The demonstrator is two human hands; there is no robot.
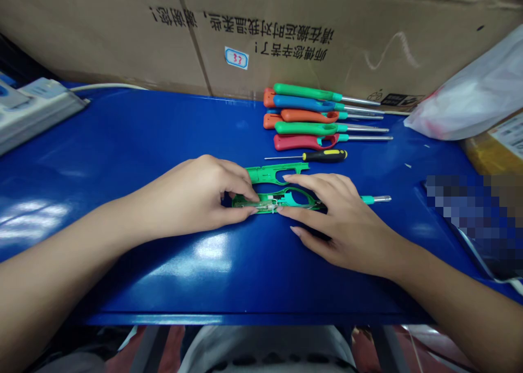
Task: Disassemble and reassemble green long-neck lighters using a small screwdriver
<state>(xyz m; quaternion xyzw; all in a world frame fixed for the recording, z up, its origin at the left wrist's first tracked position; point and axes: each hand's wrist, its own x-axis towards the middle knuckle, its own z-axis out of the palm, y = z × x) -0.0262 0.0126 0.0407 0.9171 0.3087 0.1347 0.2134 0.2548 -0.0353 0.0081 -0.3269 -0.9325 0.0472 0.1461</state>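
Note:
An opened green lighter shell [281,200] with its inner parts showing lies on the blue table [122,144], its metal nozzle [376,199] pointing right. My left hand [200,196] pinches the shell's left end between thumb and fingers. My right hand [330,215] rests over the right part, fingers spread and fingertips touching the inner parts. The other green shell half [278,172] lies just behind, touching nothing but the table.
A yellow-and-black screwdriver [322,156] lies behind the shells. Several assembled long lighters [306,117] in green, blue, orange and red are stacked further back. Cardboard boxes [286,30] wall the rear. A power strip [32,109] sits far left, a plastic bag [474,98] far right.

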